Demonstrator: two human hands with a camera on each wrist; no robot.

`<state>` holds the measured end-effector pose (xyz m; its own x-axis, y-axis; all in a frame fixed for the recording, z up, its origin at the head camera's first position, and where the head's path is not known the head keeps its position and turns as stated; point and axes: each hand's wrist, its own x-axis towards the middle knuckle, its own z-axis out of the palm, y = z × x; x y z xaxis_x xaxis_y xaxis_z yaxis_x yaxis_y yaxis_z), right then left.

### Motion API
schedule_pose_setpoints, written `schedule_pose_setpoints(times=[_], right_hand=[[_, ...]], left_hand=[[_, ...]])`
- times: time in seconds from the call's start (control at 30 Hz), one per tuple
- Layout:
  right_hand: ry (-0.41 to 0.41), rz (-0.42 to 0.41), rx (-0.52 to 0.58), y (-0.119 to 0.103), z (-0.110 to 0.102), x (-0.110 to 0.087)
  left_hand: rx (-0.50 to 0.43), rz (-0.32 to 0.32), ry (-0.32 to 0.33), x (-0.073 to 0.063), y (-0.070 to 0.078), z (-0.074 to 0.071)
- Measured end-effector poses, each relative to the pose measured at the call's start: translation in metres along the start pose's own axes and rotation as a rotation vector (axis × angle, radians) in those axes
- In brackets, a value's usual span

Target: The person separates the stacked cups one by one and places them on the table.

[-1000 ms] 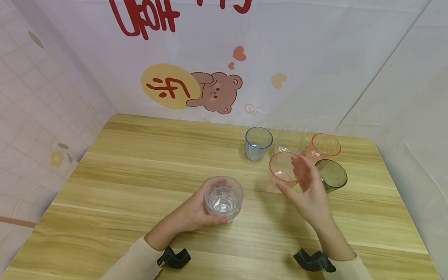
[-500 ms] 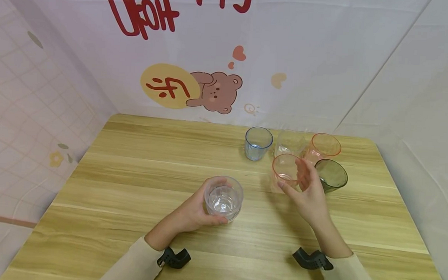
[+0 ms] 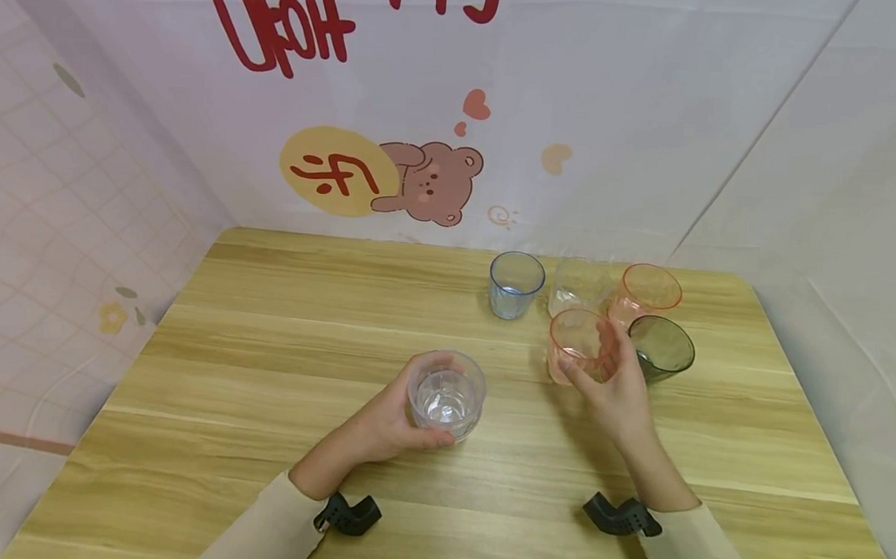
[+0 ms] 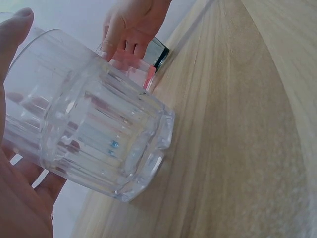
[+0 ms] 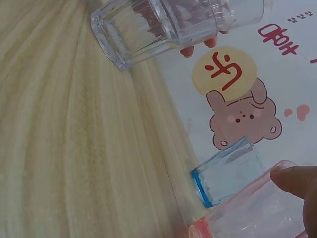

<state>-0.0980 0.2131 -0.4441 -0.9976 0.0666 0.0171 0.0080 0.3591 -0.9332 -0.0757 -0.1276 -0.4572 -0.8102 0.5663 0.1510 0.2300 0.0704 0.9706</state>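
My left hand (image 3: 385,425) grips a clear, faceted plastic tumbler (image 3: 446,400) near the table's middle. In the left wrist view, a second clear rim rises out of the tumbler (image 4: 104,129), as if two are nested, with the fingers and thumb round the upper part. My right hand (image 3: 623,400) holds a pink tumbler (image 3: 565,351) between thumb and fingers, upright at the front of the group on the right. Just right of it stands a dark green tumbler (image 3: 666,347), partly behind the hand. In the right wrist view the thumb presses the pink tumbler (image 5: 252,213) at its rim.
Behind the pink tumbler stand a blue-rimmed tumbler (image 3: 515,287), a clear tumbler (image 3: 579,285) and an orange-pink tumbler (image 3: 650,290) in a row. The wooden table (image 3: 304,307) meets a white printed backdrop (image 3: 614,87) at its far edge.
My right hand has shifted the pink tumbler slightly right and lower, closer to the dark green one. The left hand and its clear tumbler have stayed in place.
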Motion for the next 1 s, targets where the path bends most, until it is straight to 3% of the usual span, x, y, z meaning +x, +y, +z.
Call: schedule_pose_setpoints(times=[0.5, 0.83, 1.0], right_hand=[[0.009, 0.030, 0.010, 0.002, 0.001, -0.005], [-0.004, -0.021, 0.052, -0.009, -0.007, -0.015], [0.016, -0.069, 0.050, -0.016, -0.012, -0.021]], left_hand=[[0.014, -0.008, 0.007, 0.000, 0.002, 0.001], [0.020, 0.028, -0.006, -0.002, 0.001, -0.002], [0.022, 0.006, -0.017, 0.000, -0.002, -0.002]])
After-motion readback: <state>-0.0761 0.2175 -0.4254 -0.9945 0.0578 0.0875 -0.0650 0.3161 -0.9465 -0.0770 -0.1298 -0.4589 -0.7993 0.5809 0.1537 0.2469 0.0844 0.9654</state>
